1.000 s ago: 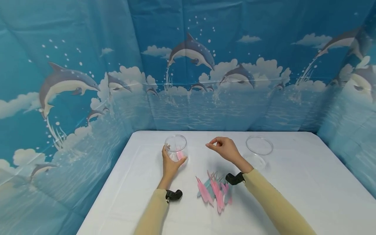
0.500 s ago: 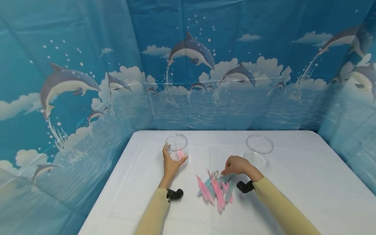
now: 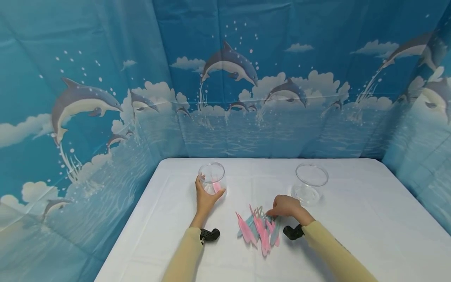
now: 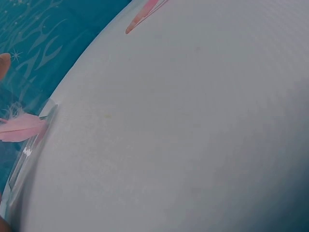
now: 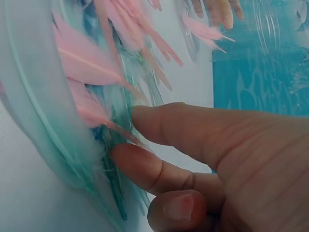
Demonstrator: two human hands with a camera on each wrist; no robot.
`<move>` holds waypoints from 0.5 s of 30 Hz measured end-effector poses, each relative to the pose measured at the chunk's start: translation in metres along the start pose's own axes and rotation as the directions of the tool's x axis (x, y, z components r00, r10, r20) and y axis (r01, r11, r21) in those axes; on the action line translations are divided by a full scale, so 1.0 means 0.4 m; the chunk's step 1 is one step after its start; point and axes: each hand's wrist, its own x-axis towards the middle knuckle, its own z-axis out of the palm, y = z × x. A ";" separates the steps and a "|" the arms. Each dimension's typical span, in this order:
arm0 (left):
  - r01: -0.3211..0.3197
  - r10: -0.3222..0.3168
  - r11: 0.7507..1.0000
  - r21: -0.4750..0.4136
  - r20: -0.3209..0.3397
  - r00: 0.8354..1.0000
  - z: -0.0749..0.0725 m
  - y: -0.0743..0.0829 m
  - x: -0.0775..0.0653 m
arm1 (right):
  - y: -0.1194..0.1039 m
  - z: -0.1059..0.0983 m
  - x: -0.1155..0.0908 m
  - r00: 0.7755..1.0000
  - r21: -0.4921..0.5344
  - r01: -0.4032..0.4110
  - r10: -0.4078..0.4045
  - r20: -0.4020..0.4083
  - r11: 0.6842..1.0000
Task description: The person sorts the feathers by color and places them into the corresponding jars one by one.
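Dolphin-printed cloth (image 3: pixel 225 133) is hung behind a table (image 3: pixel 158 243), where a jar (image 3: pixel 212 181) containing pink feathers (image 3: pixel 217 187) is gripped by the left hand (image 3: pixel 205 199), and a feather pile (image 3: pixel 260 229) is reached by the right hand (image 3: pixel 287 206), fingers narrowly parted, any pinch indiscernible.

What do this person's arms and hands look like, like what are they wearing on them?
The left sleeve and right sleeve are long, plain and pale yellow. The left wrist device and right wrist device are small, black and bent. The left hand and right hand wear no gloves.
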 end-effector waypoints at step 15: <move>-0.005 0.005 1.000 0.004 -0.002 1.000 0.004 -0.010 0.004 | -0.004 -0.025 -0.007 0.995 0.131 0.075 -0.067 -0.068 0.989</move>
